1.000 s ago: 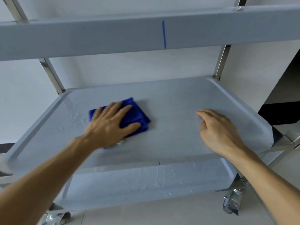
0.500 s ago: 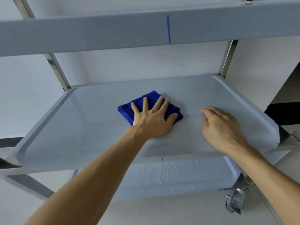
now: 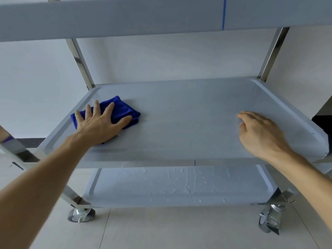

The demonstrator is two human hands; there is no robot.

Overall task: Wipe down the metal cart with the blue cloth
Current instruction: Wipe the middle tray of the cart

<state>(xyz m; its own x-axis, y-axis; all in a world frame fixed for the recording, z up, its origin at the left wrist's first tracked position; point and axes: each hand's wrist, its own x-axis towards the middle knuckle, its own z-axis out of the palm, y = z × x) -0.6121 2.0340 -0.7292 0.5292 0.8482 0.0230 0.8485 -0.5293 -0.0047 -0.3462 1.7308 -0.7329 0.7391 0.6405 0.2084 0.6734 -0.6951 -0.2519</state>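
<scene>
Wiping is the step in hand. The left hand [image 3: 100, 123] lies flat on the cloth [image 3: 120, 109], with its fingers straight and spread apart. It presses the cloth down on the middle shelf [image 3: 188, 119] of the cart [image 3: 269, 56]. The cloth is blue and folded. It sits at the far left of the shelf, just beside the raised left rim. Part of it is hidden under the hand.

The right hand [image 3: 260, 135] rests on the right side of the same shelf, well apart from the cloth. Its fingers are loosely curled and hold nothing. It looks like it is steadying the cart, which stands on wheels [image 3: 80, 214].

The task seems part done. Most of the middle shelf still looks unwiped from here, though that is hard to tell. The bottom shelf [image 3: 179, 187] shows pale marks and streaks, so it likely needs a wipe too.

The next move calls for a flat, firm push of the cloth across the shelf, away from the left rim. The hand should stay on top so the cloth does not bunch up or slip out.
</scene>
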